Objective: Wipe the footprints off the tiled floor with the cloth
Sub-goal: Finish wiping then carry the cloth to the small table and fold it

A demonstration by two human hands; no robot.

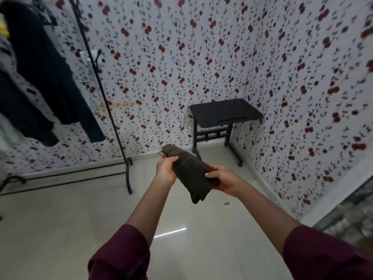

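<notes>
Folded dark cloth (191, 174) held above tiled floor (60, 229), left hand (165, 170) and right hand (226, 181) fingers wrapped around it, no readable writing

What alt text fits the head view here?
Two bare hands, left hand and right hand, hold a folded dark cloth in the air above a glossy pale floor. A small black table stands in the corner of floral-papered walls; a clothes rack with dark garments stands left.
</notes>
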